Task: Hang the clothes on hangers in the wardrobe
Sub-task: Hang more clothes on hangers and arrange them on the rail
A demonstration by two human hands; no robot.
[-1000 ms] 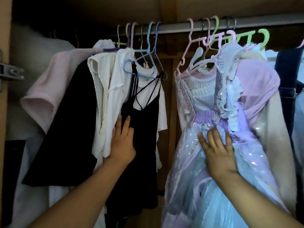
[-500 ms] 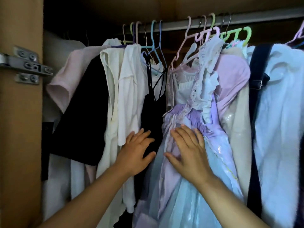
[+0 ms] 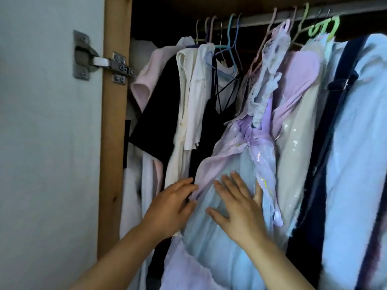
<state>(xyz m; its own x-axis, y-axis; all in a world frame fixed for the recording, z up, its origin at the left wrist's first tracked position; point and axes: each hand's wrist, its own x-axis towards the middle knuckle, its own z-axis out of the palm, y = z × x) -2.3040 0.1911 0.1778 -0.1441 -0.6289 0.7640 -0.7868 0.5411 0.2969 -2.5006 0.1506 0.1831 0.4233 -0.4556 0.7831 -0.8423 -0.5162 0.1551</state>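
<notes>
A lilac and pale blue sequinned dress (image 3: 247, 155) hangs on a pink hanger (image 3: 270, 32) from the wardrobe rail (image 3: 356, 12). My right hand (image 3: 236, 206) lies flat on its blue skirt, fingers spread. My left hand (image 3: 173, 204) touches the skirt's left edge beside a black strappy top (image 3: 207, 126), fingers straight. Left of that hang white garments (image 3: 192, 95), a black garment (image 3: 157, 122) and a pink tee (image 3: 148, 80).
The open wardrobe door (image 3: 48, 143) with a metal hinge (image 3: 100, 61) stands at left, next to the wooden side panel (image 3: 115, 122). At right hang a cream sequinned piece (image 3: 293, 155), a light blue fluffy garment (image 3: 356, 155) and a dark strap (image 3: 343, 84). Coloured hangers crowd the rail.
Both hands have slid down the clothes and come close together on the dress skirt. The gap between the black top and the dress has closed. The view has shifted left onto the door.
</notes>
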